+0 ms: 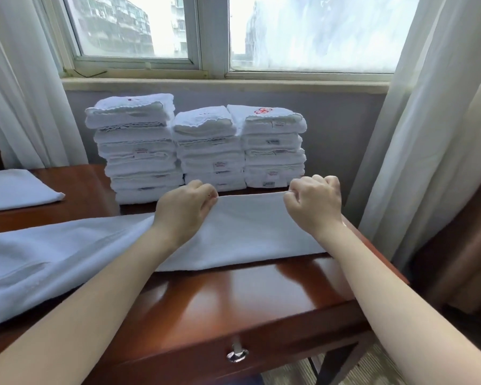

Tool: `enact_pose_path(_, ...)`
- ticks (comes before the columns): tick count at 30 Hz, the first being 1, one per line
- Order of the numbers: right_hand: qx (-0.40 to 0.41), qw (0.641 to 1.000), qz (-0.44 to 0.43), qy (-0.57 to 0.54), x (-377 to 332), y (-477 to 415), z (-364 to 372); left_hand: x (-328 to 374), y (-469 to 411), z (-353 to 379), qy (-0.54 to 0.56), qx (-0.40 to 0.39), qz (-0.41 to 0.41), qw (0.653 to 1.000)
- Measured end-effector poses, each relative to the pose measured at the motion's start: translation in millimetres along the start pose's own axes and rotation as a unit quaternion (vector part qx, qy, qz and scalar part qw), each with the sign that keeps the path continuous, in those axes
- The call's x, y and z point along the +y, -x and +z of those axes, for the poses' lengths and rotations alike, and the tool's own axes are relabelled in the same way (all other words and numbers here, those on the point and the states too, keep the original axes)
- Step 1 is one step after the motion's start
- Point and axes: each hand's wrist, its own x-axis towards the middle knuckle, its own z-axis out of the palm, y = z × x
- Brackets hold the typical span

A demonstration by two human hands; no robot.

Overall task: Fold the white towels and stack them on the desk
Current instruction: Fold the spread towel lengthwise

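Head view. Glossy red-brown wooden tabletop [233, 295], window light reflecting off it, metal drawer pull [237, 354] on the front edge. A long white towel [247, 226] lies across the tabletop and runs off past the left of the frame. Its right end is lifted at the far edge. Left grip [184, 209] is clamped on one corner of that edge, fingers curled and pinching. Right grip [314, 202] is clamped likewise on the other corner, and the cloth is taut between them. Just behind, against the grey wall, are three stacks of folded white towels: left stack [139, 151] tallest, middle stack [208, 151], and right stack [272, 148] with a red emblem [263, 110] on top. Another folded white cloth [14, 188] lies far left. Window [317, 31] above the sill [206, 84], with a pale curtain on each side, left curtain [17, 93] and right curtain [428, 134].
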Motion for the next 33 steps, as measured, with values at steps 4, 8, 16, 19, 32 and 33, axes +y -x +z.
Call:
enact_pose_path(4, -0.092, 0.995, 0.01, 0.047, 0, -16, 31, -19, -14, 28, 0.022, -0.064, -0.009, 0.998)
enact_pose_path(8, -0.143, 0.989, 0.018, 0.03, -2, -8, 60, -32, -8, 52, 0.07, -0.121, -0.052, 0.989)
enact_pose_path(16, -0.133, 0.989, 0.043, -0.047, 1, -9, 63, -35, -3, 60, 0.1, -0.091, -0.075, 0.988)
enact_pose_path(19, -0.146, 0.988, 0.044, -0.024, -5, -10, 56, -31, -5, 55, 0.082, -0.106, -0.077, 0.988)
enact_pose_path(32, -0.205, 0.917, -0.106, -0.326, -181, 10, 26, -98, 74, -43, 0.039, -0.006, -0.153, 0.987)
enact_pose_path(33, -0.214, 0.908, -0.12, -0.339, -197, 11, 26, -107, 85, -52, 0.037, -0.002, -0.17, 0.985)
